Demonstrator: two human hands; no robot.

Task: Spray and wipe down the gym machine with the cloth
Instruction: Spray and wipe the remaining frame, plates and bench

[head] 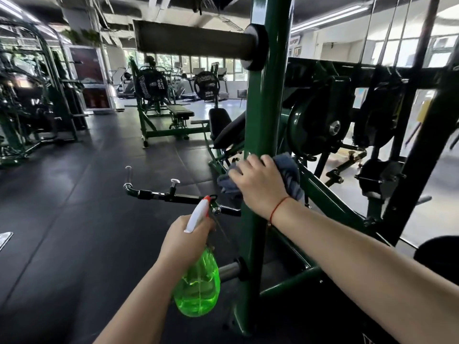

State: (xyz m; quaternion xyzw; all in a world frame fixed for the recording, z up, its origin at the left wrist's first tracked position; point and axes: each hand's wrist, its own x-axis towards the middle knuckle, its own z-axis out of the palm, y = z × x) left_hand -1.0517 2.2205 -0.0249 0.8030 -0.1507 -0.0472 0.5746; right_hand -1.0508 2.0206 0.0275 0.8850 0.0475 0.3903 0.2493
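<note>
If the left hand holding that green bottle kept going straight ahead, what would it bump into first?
Likely the left hand would push the spray bottle into the thin black bar just ahead, though depth is unclear.

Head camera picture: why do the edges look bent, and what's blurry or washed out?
Head view: the wide-angle lens leans the dark frame bar at right; bright windows are washed out; dark machines at far left are smeared; the glossy green steel post shows glare.

The near upright post (pixel 260 115) is glossy green painted metal. The cloth (pixel 289 173) is soft grey fabric. The spray bottle (pixel 197 286) is translucent green plastic. The floor (pixel 74 207) is matt black.
</note>
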